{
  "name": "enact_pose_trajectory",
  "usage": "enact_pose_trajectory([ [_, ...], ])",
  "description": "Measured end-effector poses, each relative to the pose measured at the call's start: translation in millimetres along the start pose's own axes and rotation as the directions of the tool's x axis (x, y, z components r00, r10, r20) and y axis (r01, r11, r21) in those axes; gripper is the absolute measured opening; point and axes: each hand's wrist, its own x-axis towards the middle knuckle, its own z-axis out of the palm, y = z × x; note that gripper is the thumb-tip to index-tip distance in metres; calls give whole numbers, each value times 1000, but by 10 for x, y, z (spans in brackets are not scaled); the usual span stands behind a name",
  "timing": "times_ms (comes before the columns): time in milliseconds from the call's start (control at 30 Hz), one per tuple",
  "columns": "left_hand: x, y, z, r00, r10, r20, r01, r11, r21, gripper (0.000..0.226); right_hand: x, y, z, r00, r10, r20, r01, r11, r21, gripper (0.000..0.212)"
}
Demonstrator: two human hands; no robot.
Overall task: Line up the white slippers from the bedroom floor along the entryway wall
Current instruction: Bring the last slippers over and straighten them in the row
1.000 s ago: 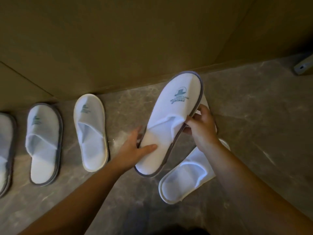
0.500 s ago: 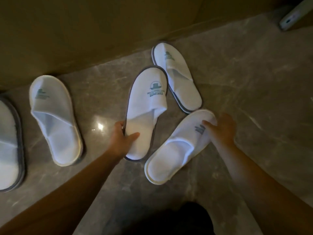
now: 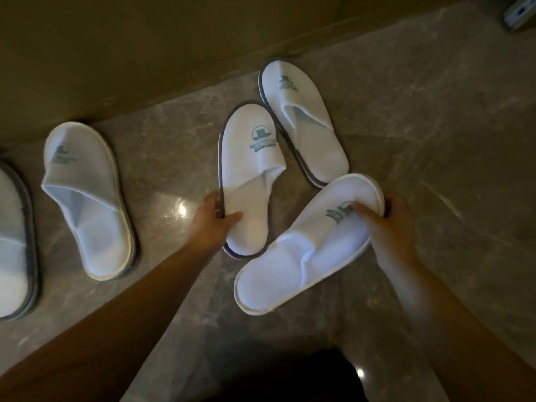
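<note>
Several white slippers lie on the marble floor by the wall. My left hand grips the left edge of a grey-trimmed slipper lying flat, toe toward the wall. My right hand pinches the toe of a white-trimmed slipper that lies slanted, heel toward me. Another grey-trimmed slipper lies angled just behind them, near the wall. To the left a white-trimmed slipper and part of a grey-trimmed one lie side by side with toes toward the wall.
The grey marble floor runs open to the right. A pale metal object sits at the top right corner. My dark clothing fills the bottom middle.
The grey-trimmed slipper went from held in the air by both hands to lying on the floor under my left hand. My right hand let go of it and took the slanted slipper's toe.
</note>
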Motion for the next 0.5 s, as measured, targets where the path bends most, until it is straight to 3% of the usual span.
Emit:
enact_pose_trajectory([
  [100, -41, 100, -72, 995, 39, -87, -27, 990, 137, 70, -78, -273, 3, 990, -137, 41, 135, 990, 42, 23],
  [167, -138, 155, -158, 991, 112, -78, -103, 989, 105, 67, -94, -450, 76, 982, -160, 97, 150, 983, 106, 19],
  [267, -317, 243, -321, 985, 107, 133, -88, 986, -139, 49, -93, -686, 303, 968, -162, 193, 127, 975, 181, 17],
  [367, -444, 288, -517, 943, 58, 327, -4, 986, -164, 38, -139, -912, 623, 944, -197, 266, 129, 959, 252, 17],
  [433, -467, 257, -650, 953, 29, 301, 43, 972, -232, 27, -171, -1044, 859, 926, -211, 312, 134, 958, 252, 13],
  [500, -437, 186, -814, 985, -2, 172, 46, 967, -252, 12, -206, -1117, 1114, 910, -169, 379, 52, 953, 300, 10],
])
